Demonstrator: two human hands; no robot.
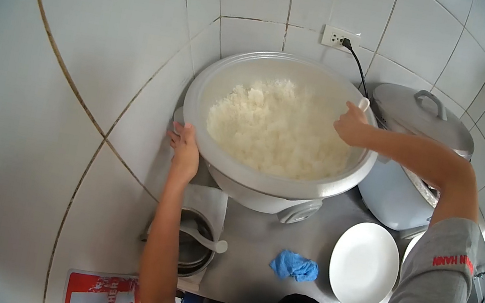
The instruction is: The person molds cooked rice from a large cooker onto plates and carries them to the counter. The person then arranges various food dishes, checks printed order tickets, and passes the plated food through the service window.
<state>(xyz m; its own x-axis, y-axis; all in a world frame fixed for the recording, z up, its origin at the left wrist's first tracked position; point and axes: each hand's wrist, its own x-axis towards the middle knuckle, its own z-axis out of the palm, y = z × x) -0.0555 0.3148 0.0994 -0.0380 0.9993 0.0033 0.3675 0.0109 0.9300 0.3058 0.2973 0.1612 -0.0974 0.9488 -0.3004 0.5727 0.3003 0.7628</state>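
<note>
A grey worktop [250,234] fits into a corner of white-tiled wall [337,2], with a socket [338,32] on the far side and a black cord [359,70] running down from it to the right. A large rice cooker [262,184] stands at the far middle, its wide mouth showing white rice [273,124], heaped higher on the far left (steam blurs the right part).

The cooker's left edge comes close to the left wall, and its right edge is just beside a second cooker [387,196]. The widest strip of grey surface shows on the near side, between a round metal container [190,254] at near left and a white plate [364,266] at near right, with a crumpled blue cloth [294,266] lying within it.

Counted: two cookers, one lid [405,112] on the right one, one cloth, one metal container with one white ladle [201,237] across it, one plate in full and a sliver of another white dish.

The right hand [353,125] is closed round a white handle [364,104] over the rice at the right rim. The left hand [186,151] is against the cooker's left side; whether its fingers grip there, I cannot tell.
</note>
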